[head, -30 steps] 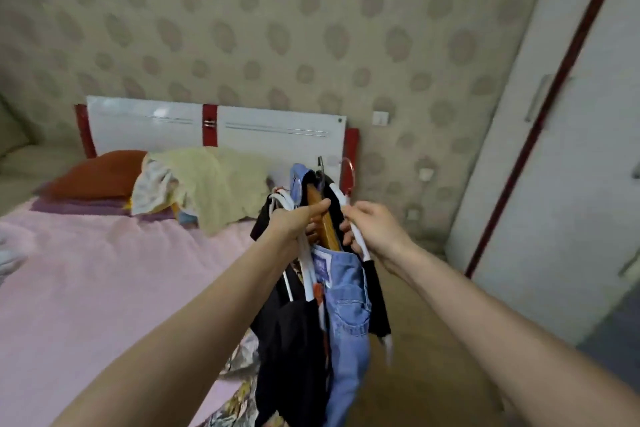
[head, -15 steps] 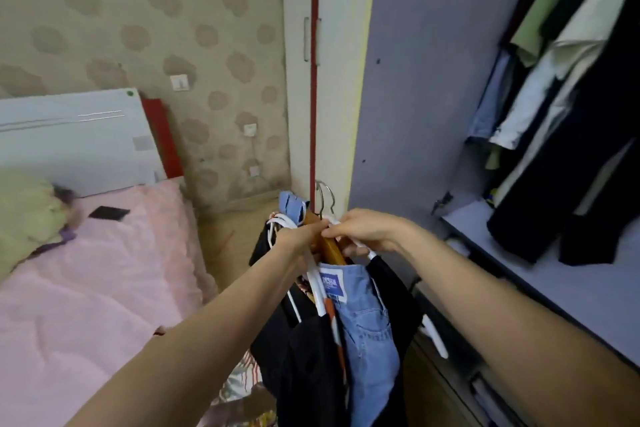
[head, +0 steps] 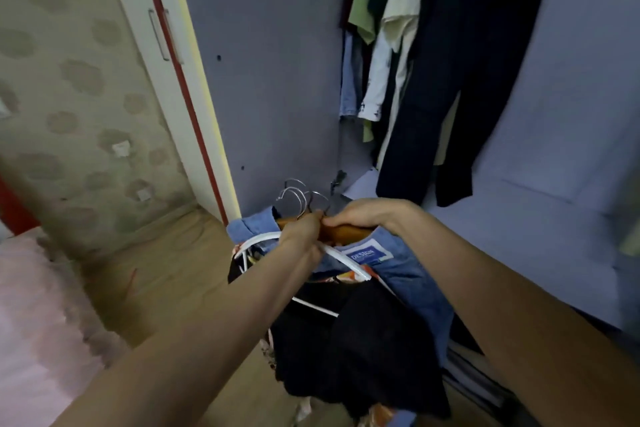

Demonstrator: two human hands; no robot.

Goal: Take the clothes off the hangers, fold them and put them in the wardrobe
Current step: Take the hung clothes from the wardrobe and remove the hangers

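View swung from bed to open wardrobe (head: 277, 80); left hand (head: 301, 236) and right hand (head: 367, 215) both grip bundled hangers (head: 349, 232), clothes (head: 381, 340) dangling beneath.

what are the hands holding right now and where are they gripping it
Both hands, left and right, grip a bunch of hangers with clothes on them, at the top just below the hooks.

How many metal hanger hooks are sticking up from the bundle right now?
3, clustered just above the left hand: a bright hook highest, a second hook just below it, a darker hook to the right. Others may be hidden.
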